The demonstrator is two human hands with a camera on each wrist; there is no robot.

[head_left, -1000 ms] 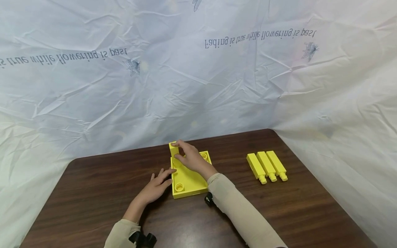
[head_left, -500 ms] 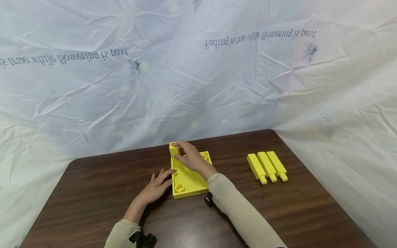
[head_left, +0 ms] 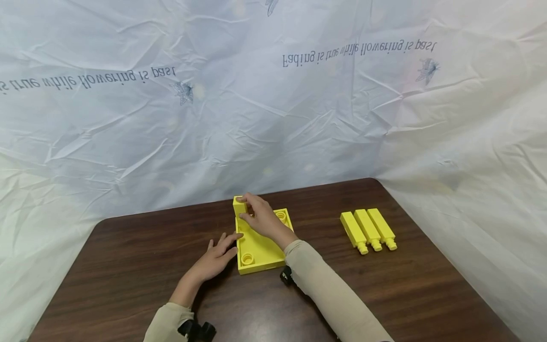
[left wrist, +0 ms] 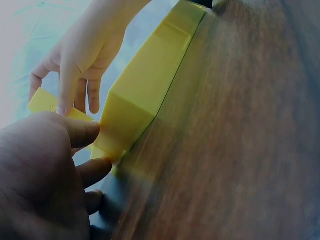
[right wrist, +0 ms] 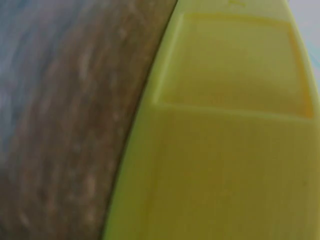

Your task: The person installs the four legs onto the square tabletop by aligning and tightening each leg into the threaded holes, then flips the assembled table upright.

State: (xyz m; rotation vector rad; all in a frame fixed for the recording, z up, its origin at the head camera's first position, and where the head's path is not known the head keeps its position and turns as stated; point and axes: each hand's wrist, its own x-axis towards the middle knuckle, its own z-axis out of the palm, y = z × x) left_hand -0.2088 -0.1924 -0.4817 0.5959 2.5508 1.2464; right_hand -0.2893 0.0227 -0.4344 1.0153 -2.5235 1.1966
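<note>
1 yellow block (head_left: 240, 209), just below frame centre, long axis upright at the upper-left corner of 1 tray (head_left: 265, 267), pinched by the nearer right hand (head_left: 262, 217); left hand (head_left: 213, 258), fingers outstretched, touching its left edge

Dk brown wood-grain tbl (head_left: 128, 266); wrinkled white sheet (head_left: 265, 128) behind, w/ printed lettering (head_left: 380, 48) & blue-grey motifs (head_left: 428, 71).

room between tray (head_left: 261, 251) and bars (head_left: 366, 225), post (head_left: 239, 207) obstructing
</note>
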